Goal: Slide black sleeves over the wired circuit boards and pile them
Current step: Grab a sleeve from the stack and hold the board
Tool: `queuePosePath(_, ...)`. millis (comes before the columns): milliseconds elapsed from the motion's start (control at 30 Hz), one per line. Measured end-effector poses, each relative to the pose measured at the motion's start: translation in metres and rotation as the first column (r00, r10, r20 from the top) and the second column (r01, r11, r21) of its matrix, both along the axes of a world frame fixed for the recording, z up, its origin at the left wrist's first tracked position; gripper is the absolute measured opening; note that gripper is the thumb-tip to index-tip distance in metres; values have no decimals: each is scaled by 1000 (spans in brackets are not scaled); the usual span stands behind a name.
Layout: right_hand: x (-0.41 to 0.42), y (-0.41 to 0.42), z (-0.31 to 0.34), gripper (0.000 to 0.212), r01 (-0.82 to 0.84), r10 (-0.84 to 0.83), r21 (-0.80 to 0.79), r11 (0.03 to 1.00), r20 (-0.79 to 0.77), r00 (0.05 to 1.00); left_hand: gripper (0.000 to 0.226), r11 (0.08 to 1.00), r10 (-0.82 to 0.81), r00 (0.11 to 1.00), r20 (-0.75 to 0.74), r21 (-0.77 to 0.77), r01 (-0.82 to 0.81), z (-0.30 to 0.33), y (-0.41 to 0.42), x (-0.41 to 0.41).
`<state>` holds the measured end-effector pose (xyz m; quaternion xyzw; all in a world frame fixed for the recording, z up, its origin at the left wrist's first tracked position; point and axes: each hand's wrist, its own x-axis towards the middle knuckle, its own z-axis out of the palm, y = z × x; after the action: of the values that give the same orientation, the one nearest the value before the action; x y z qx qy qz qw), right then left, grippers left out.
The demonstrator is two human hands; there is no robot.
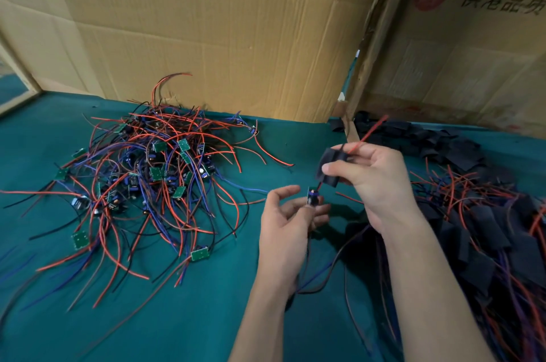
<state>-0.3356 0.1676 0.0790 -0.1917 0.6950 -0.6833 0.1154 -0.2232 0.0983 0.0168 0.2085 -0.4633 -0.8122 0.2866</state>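
Note:
My left hand pinches a small wired circuit board at its fingertips, with blue and black wires trailing down under my wrist. Just above it, my right hand holds a black sleeve. The board's red wire runs up through the sleeve and sticks out past my right fingers. The board itself is outside the sleeve, just below its lower opening. A tangled heap of bare green boards with red, blue and black wires lies on the left of the green table.
A pile of sleeved boards with wires covers the right side of the table. Loose black sleeves lie at the back right. Cardboard walls stand close behind the table. Loose wires trail toward the front left.

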Motion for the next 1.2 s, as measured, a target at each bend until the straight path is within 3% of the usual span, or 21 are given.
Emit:
queuePosePath(100,-1,-1,0,25,53,-53,-16,998,5,999,7,999,47,999,-22,6,-47,0,-2,1)
queuePosePath(267,8,-5,3,20,-48,46,58,997,31,998,4,991,124,992,-13,-55,-125,-1,-4,2)
queuePosePath(467,12,-8,4,24,-136,130,182,974,41,991,4,982,168,986,-14,-81,-169,-3,-3,0)
queuePosePath(633,15,-7,5,39,-164,160,279,946,36,986,8,970,241,969,-62,-8,-242,-3,-3,-1)
queuePosePath(867,19,-10,4,46,-186,198,377,907,7,980,17,934,327,945,-29,-146,-327,-9,-1,-2)
queuePosePath(967,24,-12,7,37,-198,225,418,887,-14,974,10,920,326,945,8,-230,-316,-10,0,-3)
queuePosePath(1067,23,-9,12,17,-231,236,319,919,24,972,12,941,248,969,16,-244,-236,-6,1,-4)
queuePosePath(1200,7,31,38,8,-92,104,241,966,-36,994,27,976,132,991,19,-176,-126,0,2,-4)
